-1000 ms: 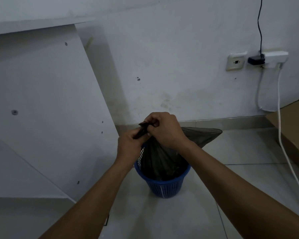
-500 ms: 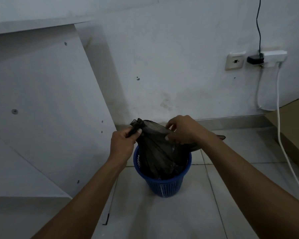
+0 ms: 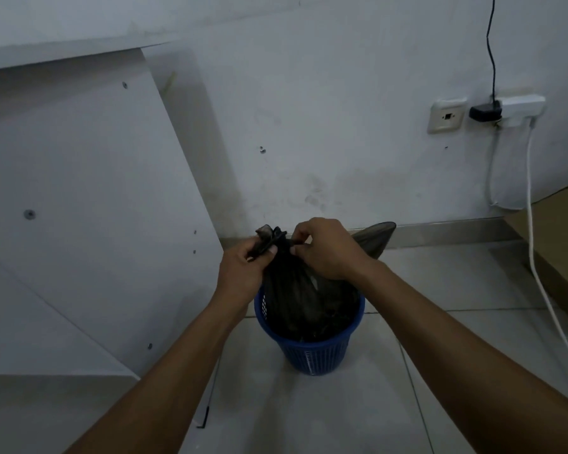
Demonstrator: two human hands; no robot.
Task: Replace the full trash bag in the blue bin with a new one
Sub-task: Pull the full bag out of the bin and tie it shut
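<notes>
The pale tiled floor (image 3: 309, 417) carries a blue bin (image 3: 312, 355), standing upright directly beneath the left hand (image 3: 243, 273) and the right hand (image 3: 325, 250). Well to the right of the right hand sits a brown cardboard box (image 3: 558, 244), and a white cable (image 3: 551, 311) trails over the tiles beside it. Below the left hand, nearer the person, lies a small black angled tool (image 3: 205, 417), close to the foot of a white panel (image 3: 79, 224) that stands left of that hand.
</notes>
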